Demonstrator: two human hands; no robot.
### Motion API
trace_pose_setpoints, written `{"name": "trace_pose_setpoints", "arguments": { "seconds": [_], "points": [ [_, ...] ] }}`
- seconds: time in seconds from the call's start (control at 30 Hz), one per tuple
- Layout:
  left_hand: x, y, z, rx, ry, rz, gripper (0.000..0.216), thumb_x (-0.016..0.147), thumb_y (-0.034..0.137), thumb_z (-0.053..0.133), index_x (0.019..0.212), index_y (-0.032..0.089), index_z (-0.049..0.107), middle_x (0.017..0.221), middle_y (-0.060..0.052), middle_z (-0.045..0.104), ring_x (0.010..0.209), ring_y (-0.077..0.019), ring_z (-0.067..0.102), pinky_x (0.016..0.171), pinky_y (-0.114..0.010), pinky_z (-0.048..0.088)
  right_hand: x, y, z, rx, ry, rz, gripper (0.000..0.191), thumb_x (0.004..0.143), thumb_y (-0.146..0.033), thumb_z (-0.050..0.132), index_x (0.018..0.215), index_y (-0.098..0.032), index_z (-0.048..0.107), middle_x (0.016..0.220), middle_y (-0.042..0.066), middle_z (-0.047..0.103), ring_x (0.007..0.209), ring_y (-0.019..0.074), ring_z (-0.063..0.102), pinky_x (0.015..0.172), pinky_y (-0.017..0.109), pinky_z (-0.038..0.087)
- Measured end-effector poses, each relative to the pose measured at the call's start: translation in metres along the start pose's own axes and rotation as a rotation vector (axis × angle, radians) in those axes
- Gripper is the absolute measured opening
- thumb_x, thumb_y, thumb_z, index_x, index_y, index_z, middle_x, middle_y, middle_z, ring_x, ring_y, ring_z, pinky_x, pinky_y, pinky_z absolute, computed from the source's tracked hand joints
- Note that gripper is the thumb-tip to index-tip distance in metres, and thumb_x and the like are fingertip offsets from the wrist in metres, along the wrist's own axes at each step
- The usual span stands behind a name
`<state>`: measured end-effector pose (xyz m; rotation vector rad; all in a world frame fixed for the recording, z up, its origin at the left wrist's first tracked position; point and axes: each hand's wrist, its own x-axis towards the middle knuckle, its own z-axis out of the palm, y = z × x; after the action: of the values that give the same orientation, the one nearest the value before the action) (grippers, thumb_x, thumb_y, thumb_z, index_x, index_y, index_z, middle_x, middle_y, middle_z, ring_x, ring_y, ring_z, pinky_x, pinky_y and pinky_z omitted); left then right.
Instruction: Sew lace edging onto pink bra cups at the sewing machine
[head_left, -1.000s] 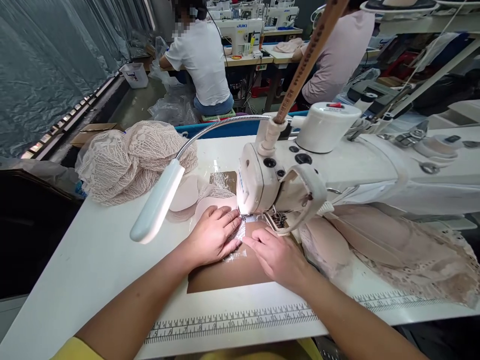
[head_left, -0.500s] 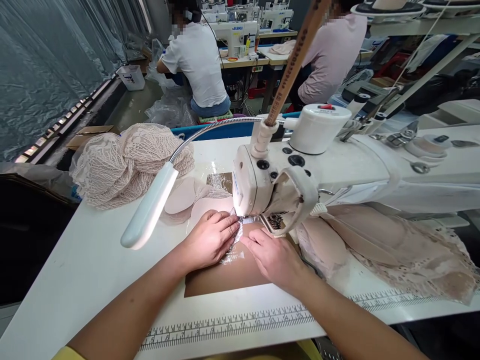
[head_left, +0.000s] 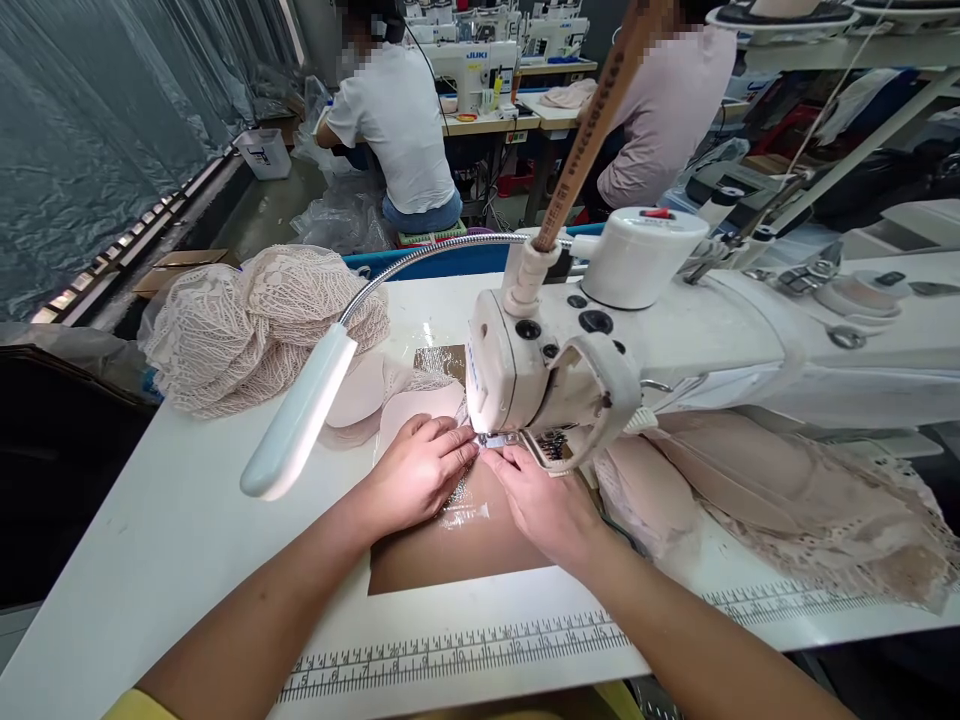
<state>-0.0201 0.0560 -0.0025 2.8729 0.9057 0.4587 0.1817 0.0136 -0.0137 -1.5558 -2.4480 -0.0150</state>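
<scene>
My left hand [head_left: 416, 472] lies palm down on a pale lace piece [head_left: 469, 470] just left of the presser foot, fingers together and pressing it flat. Its fingertips meet those of my right hand [head_left: 541, 502], which rests on the same piece right under the head of the white sewing machine [head_left: 570, 375], fingers curled against the fabric. The piece sits on a brown plate [head_left: 457, 550] set into the white table [head_left: 172, 520]. Pale foam cups [head_left: 371, 390] lie behind my left hand.
A heap of beige lace [head_left: 247, 320] sits at the table's back left. A gooseneck lamp [head_left: 296, 420] hangs over the left side. More lace and cups [head_left: 787, 500] pile up under the machine arm on the right. A printed ruler [head_left: 465, 650] runs along the front edge. Two people sew at machines behind.
Both hands have slid forward toward the presser foot, feeding the lace piece under the machine head. My right fingertips have moved up to the foot.
</scene>
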Motion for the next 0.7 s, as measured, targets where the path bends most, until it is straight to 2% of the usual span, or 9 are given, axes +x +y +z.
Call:
{"name": "trace_pose_setpoints", "arguments": {
  "seconds": [0.1, 0.3, 0.5, 0.6, 0.7],
  "points": [
    [0.000, -0.001, 0.000, 0.018, -0.012, -0.017, 0.032, 0.095, 0.022, 0.043, 0.120, 0.016, 0.061, 0.119, -0.012, 0.064, 0.104, -0.0258, 0.054, 0.088, -0.042, 0.041, 0.000, 0.001, 0.000, 0.018, 0.018, -0.016, 0.046, 0.079, -0.007, 0.047, 0.117, -0.025, 0.065, 0.102, 0.006, 0.066, 0.072, 0.0162, 0.054, 0.058, 0.028, 0.036],
    [0.001, -0.003, 0.000, 0.071, -0.016, -0.037, 0.033, 0.095, 0.025, 0.042, 0.122, 0.016, 0.058, 0.115, -0.014, 0.063, 0.105, -0.0270, 0.053, 0.086, -0.041, 0.041, -0.005, 0.005, 0.001, 0.010, -0.005, -0.029, 0.047, 0.080, -0.007, 0.046, 0.119, -0.026, 0.065, 0.096, 0.005, 0.066, 0.070, 0.0153, 0.054, 0.057, 0.026, 0.035],
    [0.001, 0.009, -0.015, 0.154, -0.132, -0.124, 0.036, 0.095, 0.036, 0.044, 0.119, 0.014, 0.057, 0.116, -0.015, 0.061, 0.104, -0.0293, 0.052, 0.080, -0.040, 0.044, -0.007, 0.006, 0.000, 0.038, 0.016, -0.025, 0.041, 0.087, -0.013, 0.045, 0.122, -0.024, 0.064, 0.101, 0.006, 0.066, 0.071, 0.0149, 0.056, 0.058, 0.026, 0.037],
    [-0.004, 0.017, -0.025, 0.125, -0.181, -0.171, 0.035, 0.094, 0.040, 0.047, 0.113, 0.014, 0.060, 0.107, -0.013, 0.062, 0.094, -0.0271, 0.055, 0.074, -0.037, 0.048, -0.009, 0.007, 0.000, 0.077, 0.031, -0.041, 0.039, 0.089, -0.015, 0.044, 0.121, -0.023, 0.064, 0.102, 0.005, 0.066, 0.069, 0.0138, 0.056, 0.058, 0.026, 0.038],
    [-0.009, 0.021, -0.027, 0.077, -0.198, -0.167, 0.029, 0.093, 0.037, 0.048, 0.106, 0.016, 0.062, 0.094, -0.010, 0.063, 0.084, -0.0238, 0.058, 0.069, -0.034, 0.050, -0.010, 0.008, 0.000, 0.116, 0.024, -0.083, 0.038, 0.088, -0.012, 0.043, 0.117, -0.021, 0.065, 0.089, 0.005, 0.065, 0.066, 0.0133, 0.054, 0.058, 0.025, 0.038]
  ]
}}
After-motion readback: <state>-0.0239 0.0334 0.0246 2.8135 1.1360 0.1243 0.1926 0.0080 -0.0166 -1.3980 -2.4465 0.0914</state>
